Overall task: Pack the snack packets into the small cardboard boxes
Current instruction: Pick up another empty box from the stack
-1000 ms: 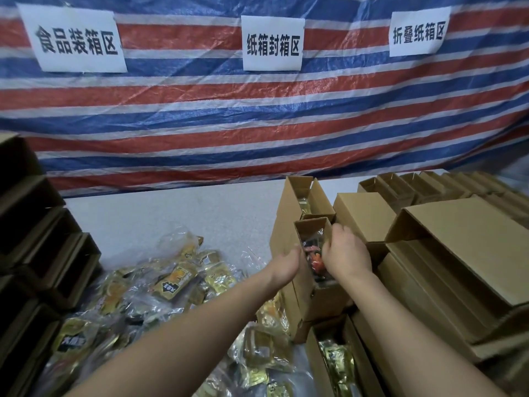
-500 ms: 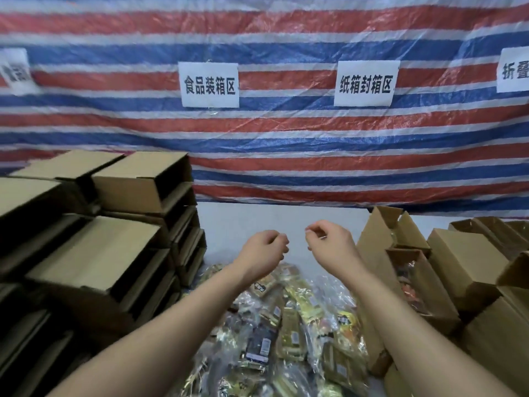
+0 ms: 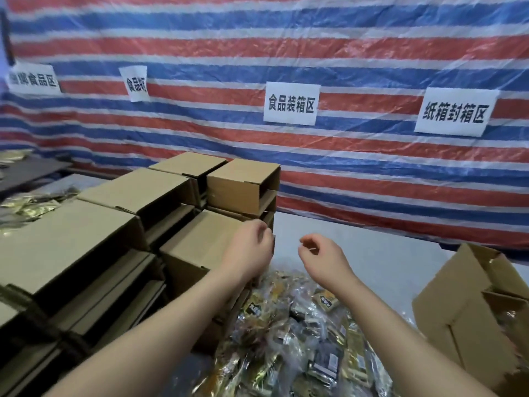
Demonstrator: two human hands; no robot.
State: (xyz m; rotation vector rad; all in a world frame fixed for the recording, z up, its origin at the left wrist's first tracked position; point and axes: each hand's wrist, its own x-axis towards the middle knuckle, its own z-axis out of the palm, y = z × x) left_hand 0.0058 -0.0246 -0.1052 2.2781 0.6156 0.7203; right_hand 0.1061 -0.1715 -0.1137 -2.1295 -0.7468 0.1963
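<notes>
Above snack packets [image 3: 289,336], two empty hands [image 3: 249,247]

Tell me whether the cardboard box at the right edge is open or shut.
Open. The cardboard box has its flaps up, and packets show inside through its mouth. Neither the left hand nor the right hand touches it.

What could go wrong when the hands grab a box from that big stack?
The left hand is right by the stack of small cardboard boxes, which lie on their sides in uneven tiers; tugging a lower one might topple those above. The snack packets sit in a loose, slippery heap under both arms, so a sweeping forearm could push some off the table. The right hand holds nothing.
</notes>
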